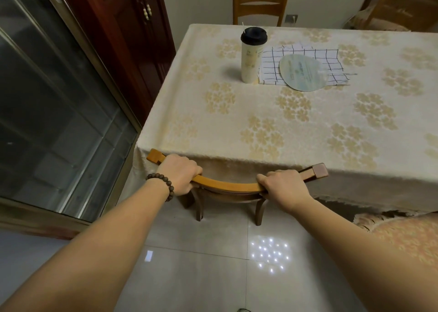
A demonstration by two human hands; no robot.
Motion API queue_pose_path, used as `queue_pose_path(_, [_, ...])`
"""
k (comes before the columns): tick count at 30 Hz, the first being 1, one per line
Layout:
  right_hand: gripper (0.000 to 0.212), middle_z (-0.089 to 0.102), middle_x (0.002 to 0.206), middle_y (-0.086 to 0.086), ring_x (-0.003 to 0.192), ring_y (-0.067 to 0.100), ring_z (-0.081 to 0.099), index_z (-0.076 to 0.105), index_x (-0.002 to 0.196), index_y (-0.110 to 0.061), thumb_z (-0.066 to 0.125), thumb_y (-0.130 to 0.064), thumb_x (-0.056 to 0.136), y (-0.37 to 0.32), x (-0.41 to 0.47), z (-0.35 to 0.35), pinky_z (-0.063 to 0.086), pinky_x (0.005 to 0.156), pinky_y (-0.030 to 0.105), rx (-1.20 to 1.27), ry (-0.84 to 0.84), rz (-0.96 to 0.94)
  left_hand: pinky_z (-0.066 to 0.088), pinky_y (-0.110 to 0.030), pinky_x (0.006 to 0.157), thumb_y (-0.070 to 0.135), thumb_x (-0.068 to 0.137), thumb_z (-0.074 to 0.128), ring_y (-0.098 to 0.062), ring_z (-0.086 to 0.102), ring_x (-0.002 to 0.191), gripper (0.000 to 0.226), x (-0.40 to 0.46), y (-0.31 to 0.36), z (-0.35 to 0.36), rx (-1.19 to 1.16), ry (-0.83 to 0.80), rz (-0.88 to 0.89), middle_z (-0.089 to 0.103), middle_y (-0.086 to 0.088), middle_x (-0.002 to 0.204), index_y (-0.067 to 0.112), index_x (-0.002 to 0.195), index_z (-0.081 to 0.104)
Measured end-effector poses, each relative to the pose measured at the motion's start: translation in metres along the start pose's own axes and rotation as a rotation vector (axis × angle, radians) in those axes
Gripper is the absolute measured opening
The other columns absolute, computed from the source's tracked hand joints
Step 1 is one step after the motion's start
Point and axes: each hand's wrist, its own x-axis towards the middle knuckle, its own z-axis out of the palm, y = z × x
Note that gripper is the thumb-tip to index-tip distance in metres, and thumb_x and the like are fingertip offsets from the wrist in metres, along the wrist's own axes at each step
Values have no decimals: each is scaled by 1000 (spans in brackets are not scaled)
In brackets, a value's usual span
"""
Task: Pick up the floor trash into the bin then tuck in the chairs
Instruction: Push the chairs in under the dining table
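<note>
Chair (227, 185), 6 o'clock edge of table (308, 131): seat mostly under the cloth, top rail nearly touching the overhang. Left hand (179, 173) and right hand (283, 187) both wrapped shut around the rail. Floor in view bare of trash; bin out of sight.

Risk: cloth overhang caught by the rail on a further push, dragging the cloth and tipping the cup (251, 54) at 12 o'clock.

Print on cup and fan (304, 72): too small to read.
</note>
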Motion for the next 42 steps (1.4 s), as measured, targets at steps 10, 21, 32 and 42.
queue_pose_path(10, [13, 60, 86, 2, 78, 24, 56, 47, 96, -20, 54, -28, 89, -5, 8, 4, 42, 64, 34, 19, 78, 49, 40, -38, 98, 45, 84, 60, -19, 49, 118, 52, 9, -6, 8, -15, 43, -35, 55, 4, 127, 29, 131, 43])
queue_pose_path(21, [71, 3, 160, 11, 147, 28, -3, 8, 151, -27, 48, -41, 94, -21, -42, -14, 0, 119, 44, 217, 108, 188, 0, -48, 119, 60, 86, 53, -22, 5, 147, 90, -42, 60, -7, -344, 174, -295, 14, -2, 159, 25, 152, 1])
queue_pose_path(32, [68, 14, 158, 13, 147, 28, 4, 23, 147, -23, 54, -42, 90, -64, -209, 11, 6, 120, 46, 280, 254, 491, 4, -41, 119, 57, 91, 42, -20, 11, 146, 75, -120, 192, -16, -526, 289, -184, 21, -2, 157, 21, 151, 15])
queue_pose_path(42, [65, 11, 159, 11, 146, 29, 6, 27, 146, -23, 54, -41, 90, -74, -428, 63, 12, 118, 46, 339, 154, 888, 12, -41, 119, 53, 93, 41, -21, 18, 143, 69, -153, 368, -39, -528, 244, 94, 27, -2, 154, 19, 150, 20])
